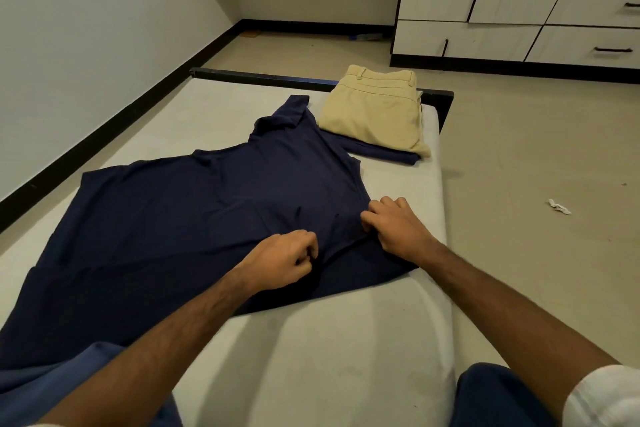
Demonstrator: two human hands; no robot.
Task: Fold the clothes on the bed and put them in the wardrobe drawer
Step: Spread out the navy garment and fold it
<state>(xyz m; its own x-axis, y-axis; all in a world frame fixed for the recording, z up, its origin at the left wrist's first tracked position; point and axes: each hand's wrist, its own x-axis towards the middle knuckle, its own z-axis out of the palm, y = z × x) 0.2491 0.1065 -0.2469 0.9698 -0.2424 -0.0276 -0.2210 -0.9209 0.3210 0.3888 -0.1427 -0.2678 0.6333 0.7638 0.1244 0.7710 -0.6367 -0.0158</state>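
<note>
Fingers of the left hand (289, 262) and right hand (393, 224) are seemingly pinching the navy shirt (194, 215) (khaki trousers (375, 114) lying folded); lifting evenly should be keeping the fold straight.

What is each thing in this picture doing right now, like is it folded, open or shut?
Navy shirt: spread flat on the bed, not folded yet, one sleeve under the trousers.
Beige trousers: folded, lying at the bed's far corner.
Left hand: fingers pinching the shirt.
Right hand: fingers gripping the shirt's edge.
Wardrobe drawers: shut.
Scrap of paper: crumpled on the floor.
</note>
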